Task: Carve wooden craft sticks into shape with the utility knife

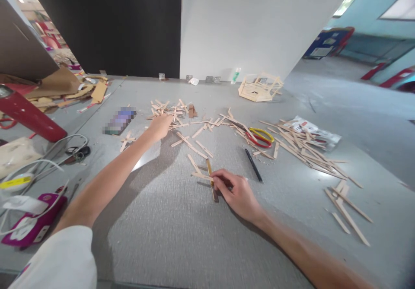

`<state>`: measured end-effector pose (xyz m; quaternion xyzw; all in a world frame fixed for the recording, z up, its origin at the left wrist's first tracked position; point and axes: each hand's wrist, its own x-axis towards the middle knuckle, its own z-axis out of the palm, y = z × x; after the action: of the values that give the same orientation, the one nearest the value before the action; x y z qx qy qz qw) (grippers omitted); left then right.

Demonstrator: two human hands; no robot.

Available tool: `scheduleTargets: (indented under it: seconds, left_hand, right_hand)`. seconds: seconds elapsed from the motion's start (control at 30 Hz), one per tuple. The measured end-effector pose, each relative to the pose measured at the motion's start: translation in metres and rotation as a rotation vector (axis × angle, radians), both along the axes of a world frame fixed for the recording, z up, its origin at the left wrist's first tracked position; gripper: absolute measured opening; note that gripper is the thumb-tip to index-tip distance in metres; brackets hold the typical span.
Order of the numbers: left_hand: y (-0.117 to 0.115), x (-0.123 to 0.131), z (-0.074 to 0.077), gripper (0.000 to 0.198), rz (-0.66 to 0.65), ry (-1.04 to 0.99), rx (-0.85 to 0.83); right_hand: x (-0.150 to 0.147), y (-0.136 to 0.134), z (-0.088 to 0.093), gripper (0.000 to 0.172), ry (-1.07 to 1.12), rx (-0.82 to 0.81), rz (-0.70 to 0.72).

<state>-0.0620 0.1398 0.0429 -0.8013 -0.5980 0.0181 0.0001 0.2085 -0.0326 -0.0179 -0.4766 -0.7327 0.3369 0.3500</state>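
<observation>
My left hand (160,125) reaches to a pile of short wooden sticks (158,106) at the back middle of the table. Its fingers are bent together, and the fingertips are partly hidden, so what they hold does not show. Nearer to me, my right hand (236,192) pinches the end of a pale wooden stick (202,176) between thumb and fingers. That stick lies across a narrow yellowish strip (209,166), which points away from me and looks like a short ruler. Another short stick (193,163) slants just beyond the pinched one.
Red-and-yellow-handled scissors (260,138) and a black pen (253,165) lie right of centre. Long wooden sticks (301,148) spread out on the right beside a plastic packet (319,131). A wooden frame model (259,88) stands at the back. A phone (119,120), red bottle (35,118) and cables occupy the left.
</observation>
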Motion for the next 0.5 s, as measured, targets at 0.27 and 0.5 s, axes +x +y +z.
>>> scheduleTargets:
  seconds: [0.27,0.5]
  left_hand:
    - [0.0058,0.0007,-0.005,0.027,-0.029,-0.036,-0.015]
    - [0.001,0.0026,-0.0023,0.017,-0.044,-0.063,-0.002]
  right_hand:
    - [0.0012,-0.0017,-0.0002,0.024,-0.037,0.062,0.026]
    - [0.0014,-0.0018,0.0005,0.026,-0.088,0.097,0.033]
